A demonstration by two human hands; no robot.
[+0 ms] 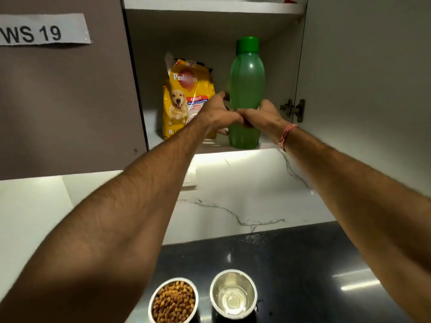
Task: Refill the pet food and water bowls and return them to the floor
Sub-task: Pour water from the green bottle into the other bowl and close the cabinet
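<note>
A green water bottle (246, 87) with a green cap stands upright on the lower shelf of an open wall cabinet. Both hands reach up to it: my left hand (218, 113) wraps its left side and my right hand (265, 115) its right side, thumbs meeting in front. Left of the bottle stands a yellow dog food bag (184, 94), partly covered by my left hand. Down on the dark counter sit two steel bowls: the left bowl (173, 300) holds brown kibble, the right bowl (233, 294) holds clear water.
The cabinet's closed left door (70, 101) carries a "WS 19" label. Its right door (363, 89) stands open, hinge (293, 109) near my right hand. A marble backsplash (245, 194) runs under the cabinet. The upper shelf (214, 7) is above the bottle.
</note>
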